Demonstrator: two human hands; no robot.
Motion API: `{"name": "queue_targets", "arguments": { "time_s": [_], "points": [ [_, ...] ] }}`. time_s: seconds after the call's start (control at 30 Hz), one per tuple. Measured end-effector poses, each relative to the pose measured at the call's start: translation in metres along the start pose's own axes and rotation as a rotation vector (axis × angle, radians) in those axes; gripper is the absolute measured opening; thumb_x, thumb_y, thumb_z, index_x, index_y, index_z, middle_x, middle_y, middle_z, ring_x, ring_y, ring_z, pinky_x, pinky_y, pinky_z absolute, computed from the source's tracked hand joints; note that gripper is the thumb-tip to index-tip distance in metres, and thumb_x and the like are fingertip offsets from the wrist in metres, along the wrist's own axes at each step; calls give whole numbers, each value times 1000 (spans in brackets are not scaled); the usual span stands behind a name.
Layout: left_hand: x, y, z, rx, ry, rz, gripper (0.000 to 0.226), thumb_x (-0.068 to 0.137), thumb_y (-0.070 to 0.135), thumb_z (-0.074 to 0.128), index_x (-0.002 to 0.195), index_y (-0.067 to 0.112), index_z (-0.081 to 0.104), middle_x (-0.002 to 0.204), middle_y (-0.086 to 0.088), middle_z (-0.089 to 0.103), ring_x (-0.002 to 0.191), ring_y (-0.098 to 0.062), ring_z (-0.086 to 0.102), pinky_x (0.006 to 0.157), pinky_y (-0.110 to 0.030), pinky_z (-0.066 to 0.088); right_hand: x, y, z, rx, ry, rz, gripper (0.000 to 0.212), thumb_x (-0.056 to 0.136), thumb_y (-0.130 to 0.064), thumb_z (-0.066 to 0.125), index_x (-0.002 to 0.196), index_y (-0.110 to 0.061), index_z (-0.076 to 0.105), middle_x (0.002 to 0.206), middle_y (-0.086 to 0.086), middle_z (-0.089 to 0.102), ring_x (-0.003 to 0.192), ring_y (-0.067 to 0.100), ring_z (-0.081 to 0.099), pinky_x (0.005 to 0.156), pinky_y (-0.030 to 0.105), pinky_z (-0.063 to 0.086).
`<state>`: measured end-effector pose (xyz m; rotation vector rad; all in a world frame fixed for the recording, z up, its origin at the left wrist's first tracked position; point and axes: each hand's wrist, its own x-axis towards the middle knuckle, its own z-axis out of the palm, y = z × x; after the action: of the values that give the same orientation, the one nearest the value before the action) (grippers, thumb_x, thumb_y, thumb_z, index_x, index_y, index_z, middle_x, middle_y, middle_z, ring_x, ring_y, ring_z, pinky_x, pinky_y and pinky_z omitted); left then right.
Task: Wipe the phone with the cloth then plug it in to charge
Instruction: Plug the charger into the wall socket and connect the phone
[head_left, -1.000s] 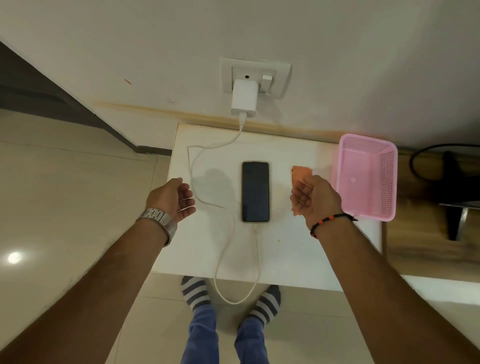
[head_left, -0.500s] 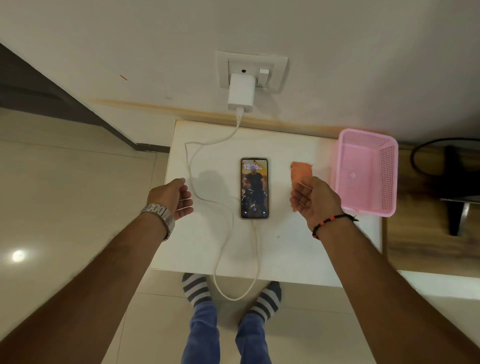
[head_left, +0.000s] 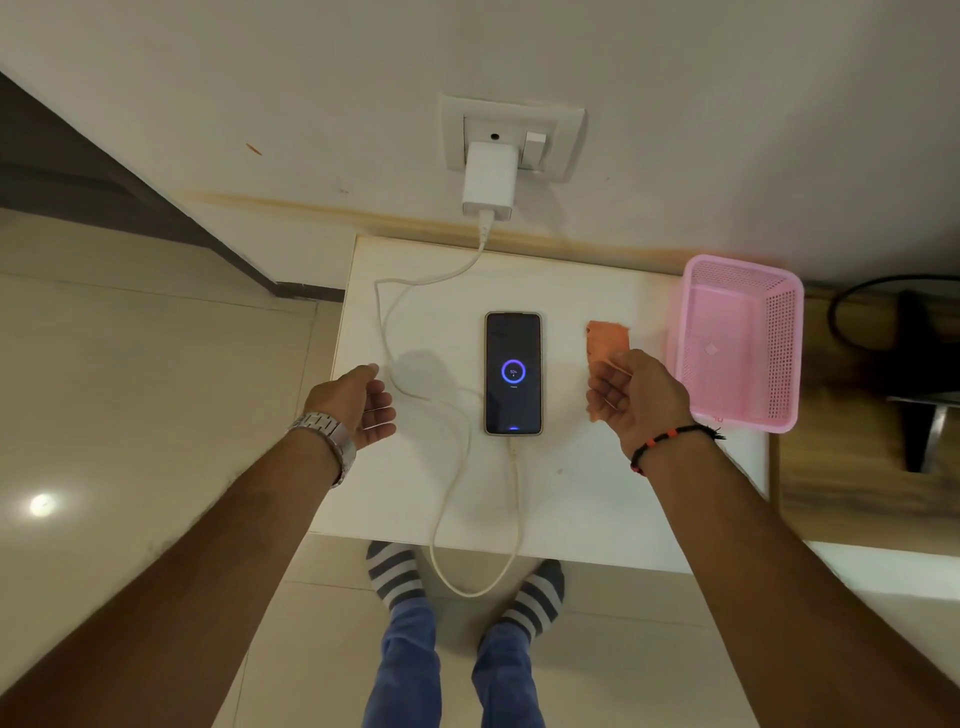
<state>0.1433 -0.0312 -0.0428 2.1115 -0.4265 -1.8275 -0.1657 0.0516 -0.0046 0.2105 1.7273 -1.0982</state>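
white tabletop (head_left: 415, 483), seen from above, with the phone (head_left: 513, 373) lying flat and face up near its centre. its screen is lit and shows a blue ring with a small figure inside (too small to read with certainty), which reads as a charging indicator. a white cable (head_left: 452, 467) leaves the phone's near end, loops off the near edge of the table, returns across the top and climbs to a white charger (head_left: 489, 179) seated in the wall socket (head_left: 511, 136). judged from this, the plugging-in step looks complete.

orange cloth (head_left: 607, 338) lies on the table just right of the phone, apart from it, partly hidden by the right hand (head_left: 636, 397). that hand hovers over the cloth's near end with the palm turned inward and the fingers loosely spread; it appears to hold nothing, though whether a fingertip touches the cloth cannot be told. the left hand (head_left: 358, 402) hangs over the left part of the table near the cable, fingers half curled and open, empty, clear of the phone.

pink basket (head_left: 779, 332) stands at the right edge of the table, beside the cloth, with nothing visible inside it.

whether the wipe was done cannot be read from the phone's surface; the cloth set down beside it suggests so. nothing further seems left, unless the cloth is meant to go back in the basket.
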Motion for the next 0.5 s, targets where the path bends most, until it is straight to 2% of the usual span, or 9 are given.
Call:
{"name": "queue_targets", "arguments": {
  "time_s": [0.1,0.27,0.43,0.5],
  "points": [
    [1,-2,0,6,-1,-17,26,99,29,64,86,7,64,81,-12,68,68,-28,66,61,-40,57,0,-1,1,-1,-2,2,26,93,-18,61,115,-5,67,95,10,73,84,24,67,77,37,59],
    [1,-5,1,60,-41,-44,30,98,32,67,99,1,66,96,-18,75,84,-33,74,66,-43,60,-1,-1,3,-9,-11,7,26,93,-18,62,114,-5,68,95,10,73,85,24,67,77,36,59],
    [1,-6,8,73,-103,-43,36,94,33,74,105,-1,66,99,-18,76,88,-31,76,66,-40,61,2,-1,6,-9,-24,14,10,92,-20,63,95,-12,69,88,6,73,83,23,67,71,34,58],
    [3,-4,10,71,-125,-34,32,95,29,74,107,0,67,101,-17,77,89,-29,76,67,-39,61,3,-2,9,-37,-27,4,11,92,-22,65,95,-13,70,87,5,74,80,21,68,70,33,58]
  ]
}}
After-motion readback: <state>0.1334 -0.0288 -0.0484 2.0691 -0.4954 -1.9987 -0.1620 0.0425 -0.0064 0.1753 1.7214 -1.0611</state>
